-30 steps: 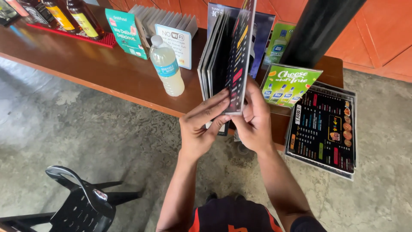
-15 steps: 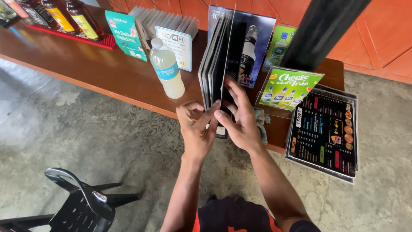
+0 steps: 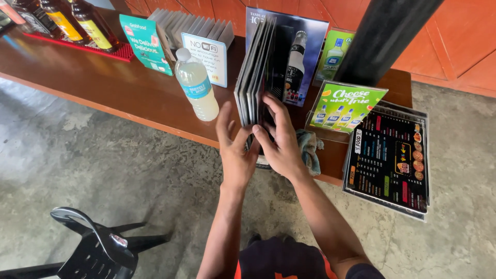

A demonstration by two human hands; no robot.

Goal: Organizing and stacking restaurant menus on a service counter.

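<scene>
Both hands meet at the near edge of the worktop (image 3: 103, 85), at the foot of a stack of menus (image 3: 256, 77) that stands on edge. The left hand (image 3: 236, 150) lies open, palm against the stack's left side with fingers spread upward, so the cards stay upright and squared. The right hand (image 3: 281, 142) curls around the stack's near right edge, fingers reaching behind the outer card, gripping it to hold the sheets together. The stack leans against a dark bottle poster (image 3: 299, 62) just behind it. A grey cloth (image 3: 310, 147) lies bunched by the right hand. Left of the stack stands a water bottle (image 3: 196, 85), with a small white sign (image 3: 205, 58) and a teal card (image 3: 144, 42) farther left, and glass bottles (image 3: 77, 23) on a red mat (image 3: 77, 46) at the far left. To the right, a green tent card (image 3: 346, 106) stands beside a black post (image 3: 385, 36), and more menus (image 3: 390, 157) lie flat, overhanging the worktop's right end. The worktop is brown wood, set against an orange wall (image 3: 454, 41). Below is rough grey concrete floor (image 3: 103, 175), with a black plastic chair (image 3: 95, 245) near left.
</scene>
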